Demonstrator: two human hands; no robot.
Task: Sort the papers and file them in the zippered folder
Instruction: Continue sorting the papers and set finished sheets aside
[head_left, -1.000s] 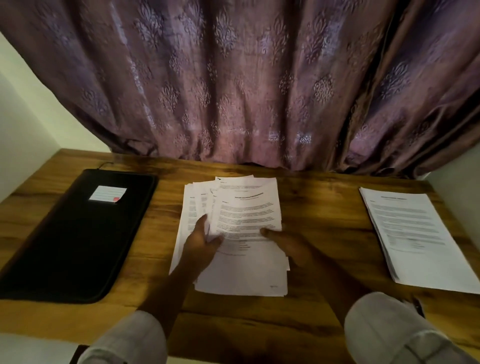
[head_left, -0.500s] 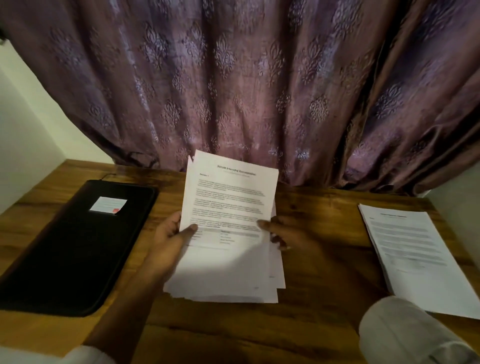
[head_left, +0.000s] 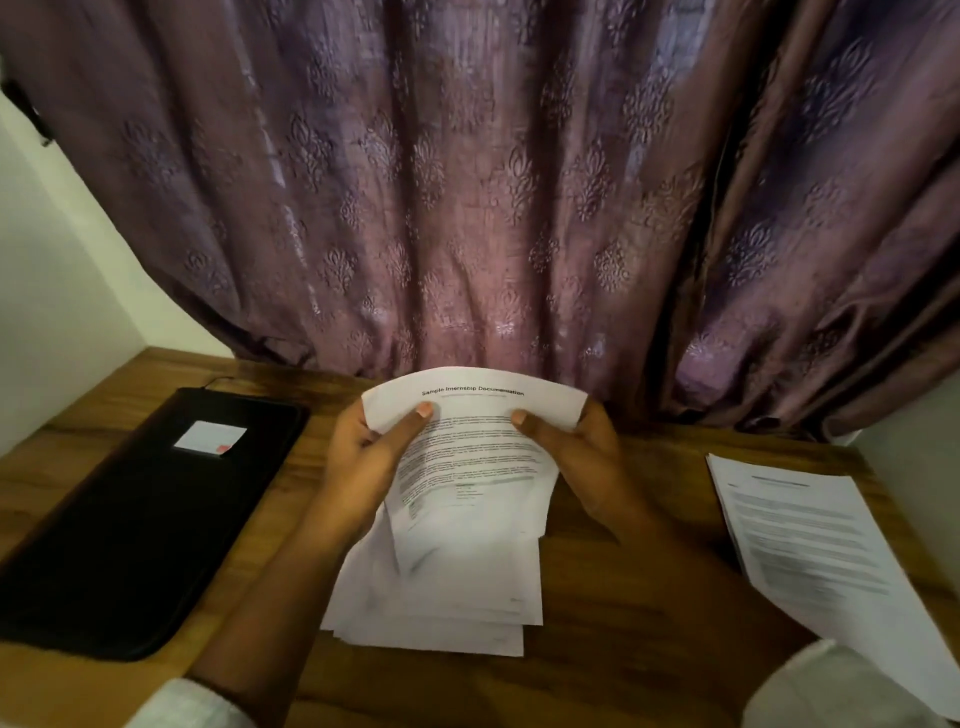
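A bundle of white printed papers (head_left: 467, 467) stands tilted up in the middle of the wooden table (head_left: 639, 597), its lower edges resting on the wood. My left hand (head_left: 363, 467) grips the bundle's upper left side, thumb on the front sheet. My right hand (head_left: 576, 457) grips the upper right side the same way, and the top sheet bows toward me. The black zippered folder (head_left: 140, 525) lies shut on the left of the table, with a small white label on its cover. A second stack of printed papers (head_left: 815, 551) lies flat at the right.
A purple patterned curtain (head_left: 467, 208) hangs right behind the table's far edge. White walls (head_left: 57, 291) close in on the left and the right. Bare wood shows between the bundle and the right stack.
Both hands have lifted the fanned papers off the table, gathered them into an upright bundle and slid up from its middle to its upper corners. The view has tilted upward.
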